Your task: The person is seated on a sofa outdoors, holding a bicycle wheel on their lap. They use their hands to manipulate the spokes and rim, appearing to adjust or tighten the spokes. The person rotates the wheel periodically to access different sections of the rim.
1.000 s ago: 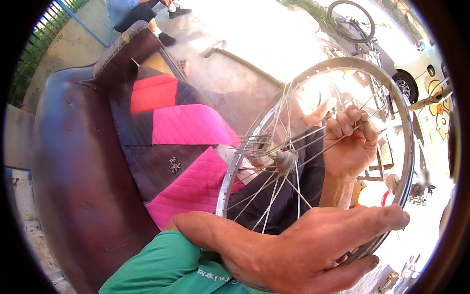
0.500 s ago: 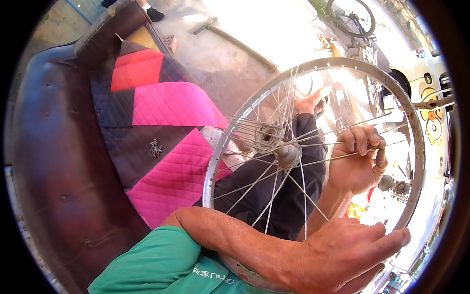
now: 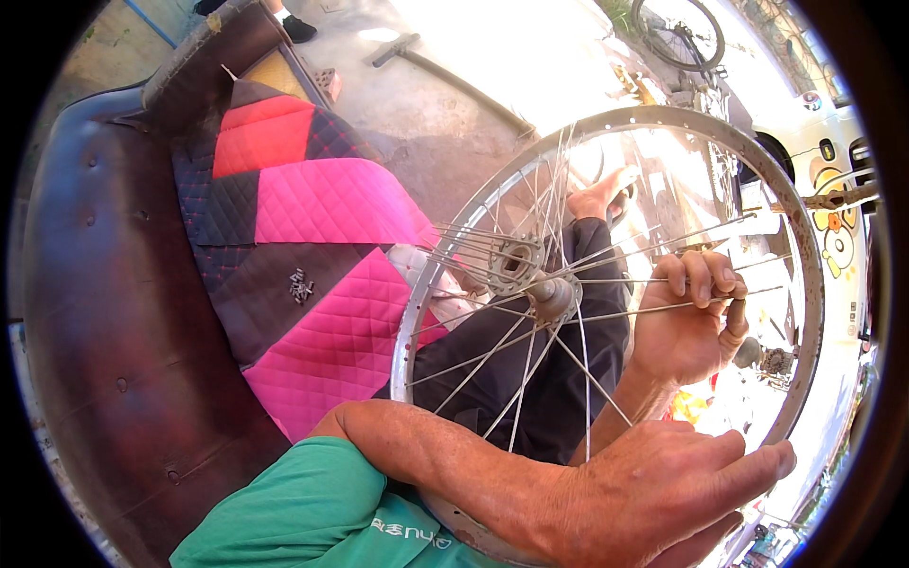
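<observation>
Your silver steel-rimmed spoked bicycle wheel (image 3: 606,331) stands upright across your lap, its hub (image 3: 551,295) over your dark trouser leg (image 3: 559,379). Compared with a second ago it sits further right in the view and turned more face-on to you, so the full circle of the rim now shows, and the far edge reaches up toward the sunlit pavement (image 3: 492,57).

Your left hand (image 3: 653,497) lies across the near rim at the bottom, your forearm crossing in front of your green sleeve (image 3: 312,516). A second ago the fingers were spread flat; now they curl over the rim edge, steadying it rather than clamping hard.

Your right hand (image 3: 689,317) reaches through from behind the spokes on the right. It sat higher and nearer the hub before; now it has slid outward, and its fingers (image 3: 705,276) are clenched round one loose thin steel spoke (image 3: 653,308) running from hub toward rim. To my eye that means you are feeding or aligning this spoke.

On the left, the pink and dark quilted cushion (image 3: 322,275) on the brown leather sofa (image 3: 104,312) carries a small heap of metal nipples (image 3: 301,284), well apart from both hands.
</observation>
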`<state>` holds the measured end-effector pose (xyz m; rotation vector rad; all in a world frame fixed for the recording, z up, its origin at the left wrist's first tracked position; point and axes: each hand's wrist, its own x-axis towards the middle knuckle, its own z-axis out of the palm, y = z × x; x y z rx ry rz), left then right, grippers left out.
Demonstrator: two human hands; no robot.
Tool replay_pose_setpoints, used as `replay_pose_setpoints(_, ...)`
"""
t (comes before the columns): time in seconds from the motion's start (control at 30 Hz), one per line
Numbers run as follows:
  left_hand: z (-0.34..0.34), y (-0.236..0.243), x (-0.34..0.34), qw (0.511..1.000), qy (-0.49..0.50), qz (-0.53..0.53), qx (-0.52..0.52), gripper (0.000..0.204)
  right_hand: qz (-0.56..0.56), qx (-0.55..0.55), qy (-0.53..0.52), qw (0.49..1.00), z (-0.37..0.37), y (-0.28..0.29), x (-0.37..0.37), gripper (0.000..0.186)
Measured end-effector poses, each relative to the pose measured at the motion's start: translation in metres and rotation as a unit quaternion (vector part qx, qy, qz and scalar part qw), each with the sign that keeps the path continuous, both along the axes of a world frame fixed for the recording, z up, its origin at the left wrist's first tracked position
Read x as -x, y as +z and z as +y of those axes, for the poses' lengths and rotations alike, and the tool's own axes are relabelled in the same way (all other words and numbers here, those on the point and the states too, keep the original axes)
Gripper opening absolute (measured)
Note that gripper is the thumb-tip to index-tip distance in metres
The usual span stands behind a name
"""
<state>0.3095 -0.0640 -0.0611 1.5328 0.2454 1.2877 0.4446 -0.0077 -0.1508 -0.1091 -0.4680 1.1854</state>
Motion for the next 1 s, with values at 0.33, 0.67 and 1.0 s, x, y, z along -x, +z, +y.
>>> replay_pose_setpoints(0.33,-0.002,-0.007,-0.004,1.0,0.016,0.002,-0.02,0.045,-0.005,-0.005,-0.012,1.0,-0.002,0.0,0.001,0.017)
replay_pose_setpoints(0.67,0.003,0.001,0.003,1.0,-0.003,-0.015,-0.012,0.042,0.016,0.012,-0.023,1.0,-0.002,0.004,0.006,0.013)
replay_pose_setpoints(1.0,-0.001,-0.008,-0.001,1.0,-0.012,0.009,-0.012,0.047,0.007,0.013,-0.018,1.0,0.004,-0.001,0.005,0.018)
